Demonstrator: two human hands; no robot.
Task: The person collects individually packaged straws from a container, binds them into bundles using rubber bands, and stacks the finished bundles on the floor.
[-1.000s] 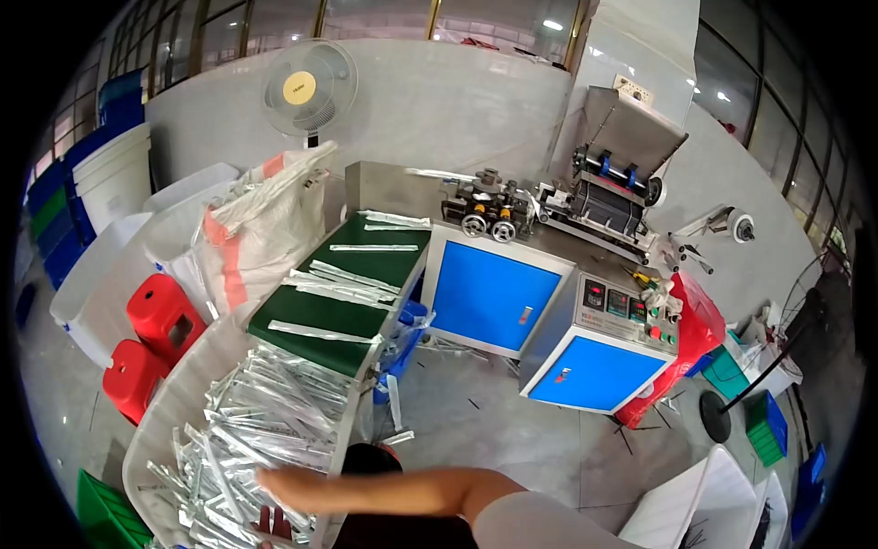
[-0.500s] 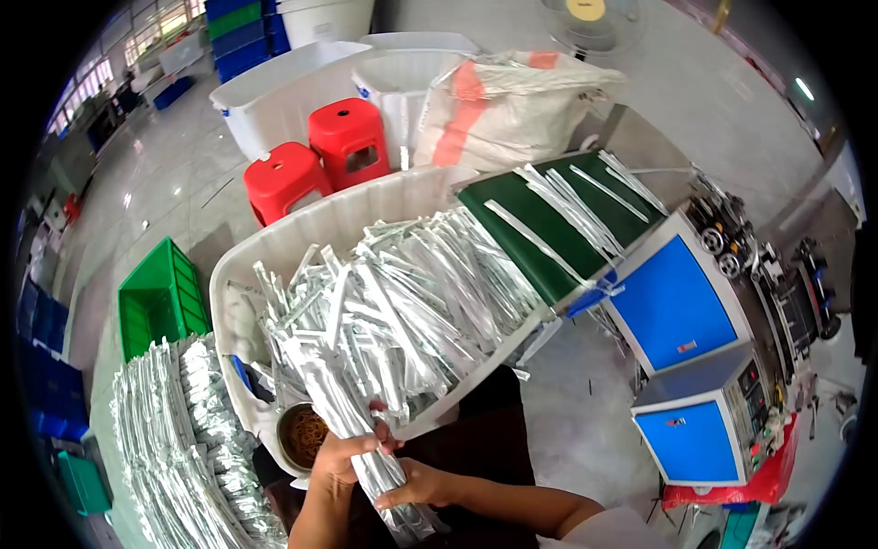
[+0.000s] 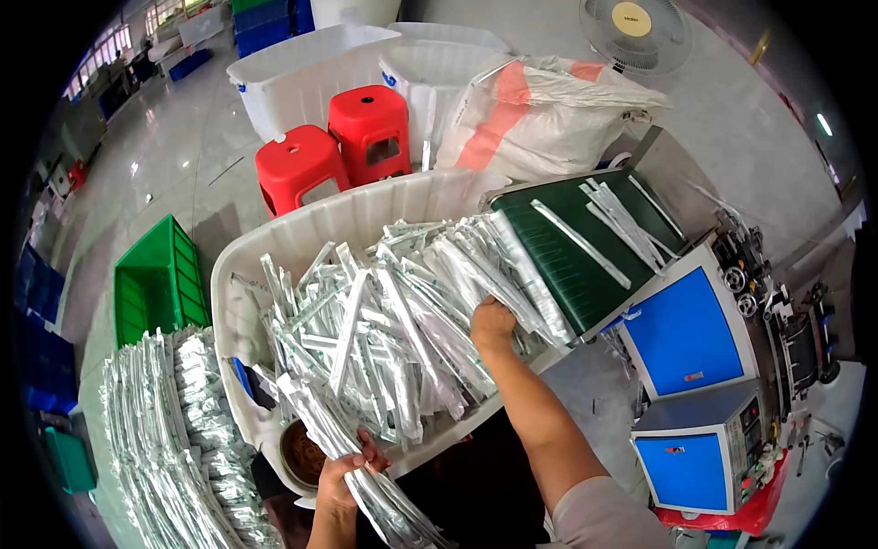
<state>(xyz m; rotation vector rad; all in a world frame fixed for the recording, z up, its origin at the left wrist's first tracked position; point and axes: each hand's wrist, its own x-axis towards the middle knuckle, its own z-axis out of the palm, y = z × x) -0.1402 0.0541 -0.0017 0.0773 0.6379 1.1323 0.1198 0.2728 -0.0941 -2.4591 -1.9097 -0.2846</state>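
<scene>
My left hand (image 3: 352, 468) is closed around a bundle of long, thin silvery packets (image 3: 320, 414), held at a slant over the near rim of a large white tub (image 3: 240, 302). A heap of loose silvery packets (image 3: 402, 320) fills the tub. Toward its right side, my right hand (image 3: 494, 322) has its fingers curled on packets lying near the end of a green conveyor belt (image 3: 572, 279). The fingertips are partly hidden. Several more packets (image 3: 622, 220) lie on the belt. Beside my left hand is a round cup (image 3: 300, 455) with thin brownish loops inside.
Stacked silvery packets (image 3: 151, 439) stand left of the tub, below a green crate (image 3: 151, 284). Two red stools (image 3: 370, 114), white bins (image 3: 306, 69) and a woven sack (image 3: 549, 119) stand beyond. A blue-doored machine (image 3: 686, 334) is at right, a fan (image 3: 631, 37) behind.
My right hand has let go of the bundle and moved up and right to the packets by the belt. The left hand keeps the bundle. Belt packets have shifted, and the view has moved slightly.
</scene>
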